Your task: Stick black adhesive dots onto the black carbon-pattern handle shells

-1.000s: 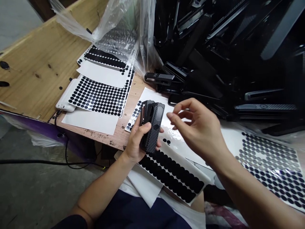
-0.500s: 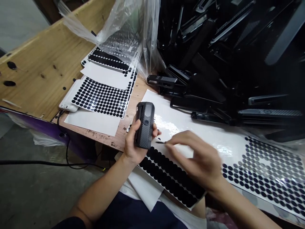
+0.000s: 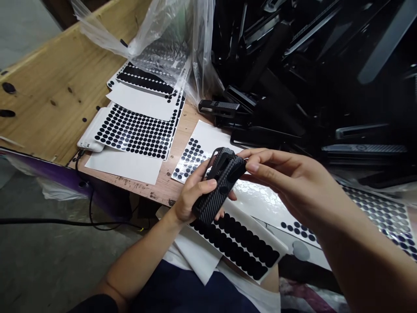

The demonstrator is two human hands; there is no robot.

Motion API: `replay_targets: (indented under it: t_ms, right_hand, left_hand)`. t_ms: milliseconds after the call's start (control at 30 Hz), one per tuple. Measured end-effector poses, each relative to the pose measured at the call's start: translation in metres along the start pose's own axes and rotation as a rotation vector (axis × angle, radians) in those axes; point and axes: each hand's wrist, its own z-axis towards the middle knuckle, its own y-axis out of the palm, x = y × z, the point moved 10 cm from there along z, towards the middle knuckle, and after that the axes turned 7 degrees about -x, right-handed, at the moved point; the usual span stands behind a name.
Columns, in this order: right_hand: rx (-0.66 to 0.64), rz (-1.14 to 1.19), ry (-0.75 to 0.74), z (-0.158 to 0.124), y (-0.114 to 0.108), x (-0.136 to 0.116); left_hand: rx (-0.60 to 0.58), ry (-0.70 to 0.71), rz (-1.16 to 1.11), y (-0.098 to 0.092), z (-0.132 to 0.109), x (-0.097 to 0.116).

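My left hand [image 3: 192, 195] is wrapped round a black part [image 3: 215, 191] with a carbon-fibre pattern, which is tilted with its upper end to the right. The fingers of my right hand [image 3: 286, 178] are pinched together at that upper end; whether something small is between the fingertips is hidden. Below the part lies a white sheet with rows of large black round stickers [image 3: 241, 243]. Behind my hands is another sheet [image 3: 192, 158] with small black dots, partly covered by them.
Black plastic parts [image 3: 270, 113] are piled at the upper right beside a clear plastic bag [image 3: 203, 56]. Dotted sticker sheets [image 3: 137, 130] and a white device [image 3: 91, 134] with a cable lie at the left. A wooden board [image 3: 61, 95] borders the table.
My left hand has turned and tilted the black part to the right. My right hand, earlier apart from it with a small dark piece in its fingertips, has moved up to its upper end.
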Motion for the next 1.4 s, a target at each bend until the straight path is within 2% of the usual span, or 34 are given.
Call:
replay_targets:
  t_ms: [667,867,1067,1400]
  right_hand:
    - [-0.057,-0.125,-0.020,0.003,0.003,-0.010]
    - [0.000,-0.232,-0.037,0.001,-0.001,-0.013]
    - [0.102,-0.397,-0.153,-0.005,-0.002,-0.026]
    - [0.166,-0.666,-0.426,-0.018,0.011,-0.047]
  left_hand:
    - [-0.062,0.028,-0.030,0.002,0.001,0.000]
    - [-0.065,0.033,-0.046,0.001,0.001,-0.001]
    - [-0.040,0.032,-0.050,0.004,0.001,0.000]
    - [-0.030,0.036,-0.043,0.002,0.000,0.001]
